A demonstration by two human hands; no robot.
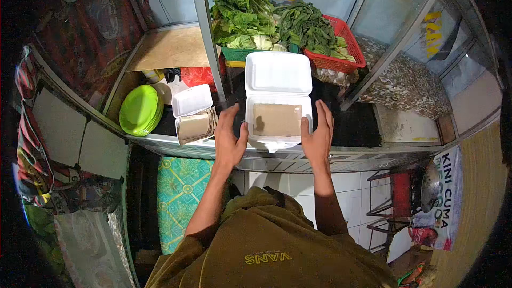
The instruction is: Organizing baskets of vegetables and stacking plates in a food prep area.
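A white foam takeaway box (279,73) stands with its lid raised away from me on the dark counter top. Flat in its base lies a sheet of brown food paper (276,121), with a small shadow on its left part. My left hand (231,140) is at the box's left side, fingers spread and thumb close to the wall. On the other side, my right hand (319,134) has its thumb over the right rim and its fingers outside the box. Whether either hand presses on the foam is hard to tell. Both hands appear to hold nothing.
Left of the box are another foam box (193,102) with stacked brown papers (196,126) and green plates (139,110). Behind stand leafy greens (244,16) and a red basket (350,38). A metal post (206,28) rises at the left; glass panes surround the counter.
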